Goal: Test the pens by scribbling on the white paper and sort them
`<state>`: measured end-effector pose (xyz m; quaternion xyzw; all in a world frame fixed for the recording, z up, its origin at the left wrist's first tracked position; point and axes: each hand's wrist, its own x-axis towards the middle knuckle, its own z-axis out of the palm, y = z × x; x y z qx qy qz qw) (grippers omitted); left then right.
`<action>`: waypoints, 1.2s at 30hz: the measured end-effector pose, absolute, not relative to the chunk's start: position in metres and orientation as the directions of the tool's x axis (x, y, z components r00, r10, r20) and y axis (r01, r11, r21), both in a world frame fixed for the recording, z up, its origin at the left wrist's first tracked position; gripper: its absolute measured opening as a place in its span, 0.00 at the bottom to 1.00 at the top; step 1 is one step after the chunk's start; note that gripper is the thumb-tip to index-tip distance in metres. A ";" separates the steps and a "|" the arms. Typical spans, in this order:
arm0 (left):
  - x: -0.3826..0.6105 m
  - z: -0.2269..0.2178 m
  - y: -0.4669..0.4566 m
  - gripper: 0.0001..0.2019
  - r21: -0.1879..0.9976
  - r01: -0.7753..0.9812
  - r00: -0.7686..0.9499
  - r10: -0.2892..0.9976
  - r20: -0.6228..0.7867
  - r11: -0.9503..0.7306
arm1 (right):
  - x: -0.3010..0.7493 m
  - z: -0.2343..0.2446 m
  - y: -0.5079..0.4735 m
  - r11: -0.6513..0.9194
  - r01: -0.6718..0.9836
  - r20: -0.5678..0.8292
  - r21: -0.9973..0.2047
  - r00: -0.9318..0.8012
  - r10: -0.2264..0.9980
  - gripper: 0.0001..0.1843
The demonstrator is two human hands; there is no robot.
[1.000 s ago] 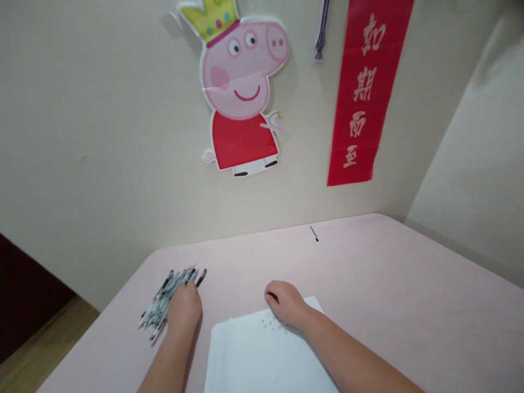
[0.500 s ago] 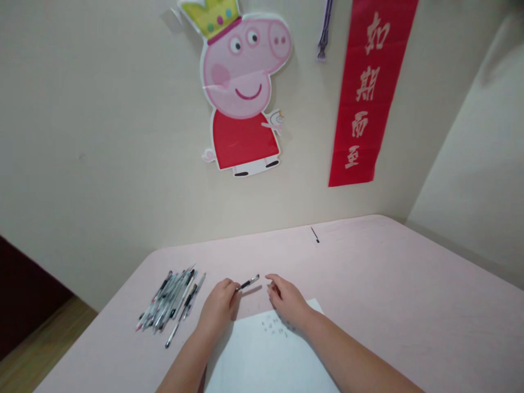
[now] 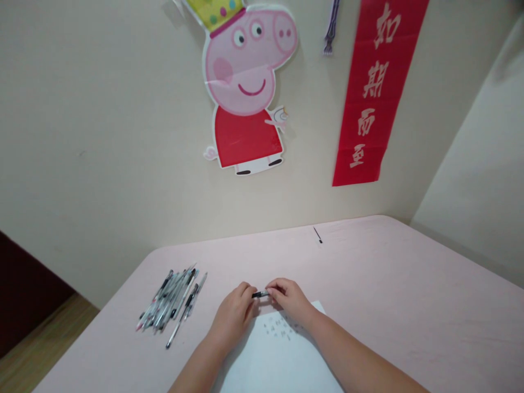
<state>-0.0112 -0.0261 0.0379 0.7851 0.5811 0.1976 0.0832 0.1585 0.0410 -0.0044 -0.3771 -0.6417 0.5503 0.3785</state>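
Both my hands meet over the pink table [image 3: 388, 284], just beyond a white sheet of paper [image 3: 278, 363] that carries small scribbles. My left hand [image 3: 235, 314] is closed on one end of a pen [image 3: 260, 295]. My right hand [image 3: 289, 297] pinches the pen's other end, so only a short dark stretch of the pen shows between them. A pile of several pens [image 3: 172, 297] lies on the table to the left of my left hand.
A small dark stick-like object [image 3: 318, 235] lies near the table's far edge by the wall. On the wall hang a cartoon pig cut-out [image 3: 245, 93] and a red banner with characters [image 3: 370, 93]. The table's left edge drops to a wooden floor [image 3: 36, 360].
My left hand left the pile with one pen and carried it right. My right hand moved in and now grips the pen's other end.
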 end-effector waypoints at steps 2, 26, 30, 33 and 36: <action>-0.007 0.038 -0.027 0.11 0.340 0.889 0.256 0.948 0.189 -0.307 | 0.158 -0.002 0.039 0.198 0.111 0.132 -0.974 -0.430 0.893 0.06; -0.006 0.028 -0.024 0.11 0.320 0.912 0.239 0.966 0.093 -0.257 | 0.158 0.000 0.033 0.344 0.235 0.193 -0.909 -0.495 0.847 0.10; -0.006 0.028 -0.024 0.10 0.327 0.913 0.234 0.969 0.076 -0.245 | 0.158 0.000 0.033 0.373 0.265 0.208 -0.889 -0.492 0.845 0.10; -0.006 0.028 -0.024 0.10 0.338 0.911 0.228 0.971 0.066 -0.237 | 0.158 -0.001 0.033 0.378 0.278 0.206 -0.883 -0.494 0.845 0.10; -0.005 0.029 -0.024 0.10 0.344 0.910 0.225 0.972 0.060 -0.232 | 0.159 -0.001 0.033 0.381 0.278 0.208 -0.882 -0.495 0.843 0.10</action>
